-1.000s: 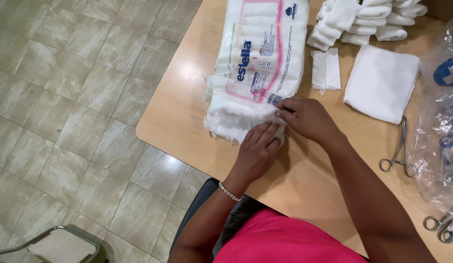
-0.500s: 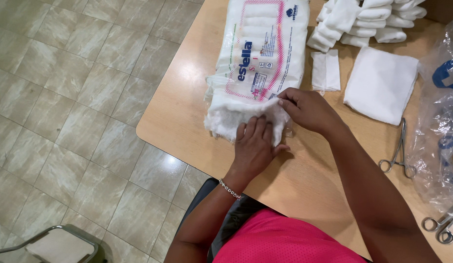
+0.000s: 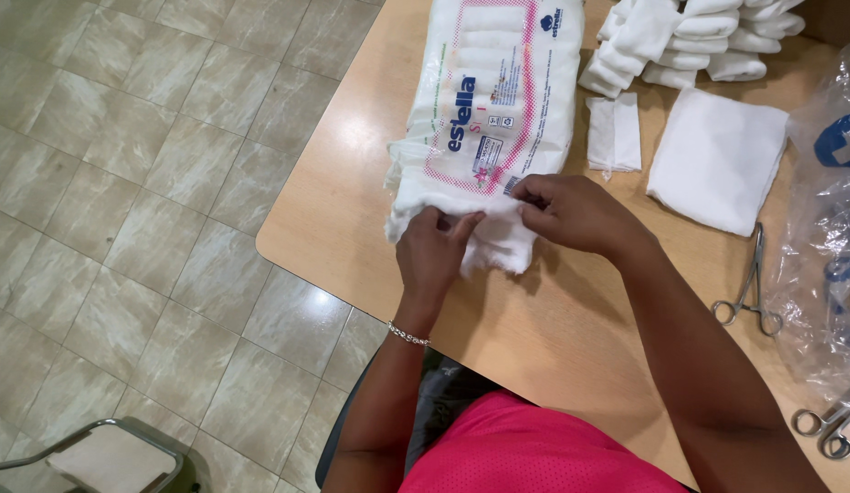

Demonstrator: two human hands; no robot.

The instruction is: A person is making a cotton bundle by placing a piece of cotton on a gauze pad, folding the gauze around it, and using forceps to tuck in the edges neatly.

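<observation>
- Pink mesh fabric of the person's shirt (image 3: 543, 452) fills the bottom edge, closest to the camera.
- A thin silver bracelet (image 3: 408, 336) circles the left wrist, out past the desk's near edge.
- The left hand (image 3: 434, 254) lies palm down at the open near end of the pack, its fingers closed on the white cotton wadding (image 3: 493, 242) that spills out there.
- The right hand (image 3: 575, 215) sits just beside it, thumb and fingertips pinched together on the same wadding right at the mouth of the wrapper.
- The long clear plastic pack of white cotton with pink and blue print (image 3: 493, 91) lies lengthwise on the light wooden desk (image 3: 352, 164), near its left edge, running from the hands towards the far side.
- Metal forceps with ring handles (image 3: 749, 288) lie flat on the desk to the right of the right forearm.
- A second pair of metal ring handles (image 3: 827, 429) shows at the lower right edge; the rest is cut off.
- A crumpled clear plastic bag with blue marks (image 3: 831, 210) sits along the right edge.
- A folded white cloth square (image 3: 717, 155) lies beyond the forceps, with a smaller folded white gauze piece (image 3: 614, 132) between it and the pack.
- A pile of folded white cloth pieces (image 3: 690, 36) lies farthest away.
- Beige floor tiles (image 3: 123, 183) spread to the left.
</observation>
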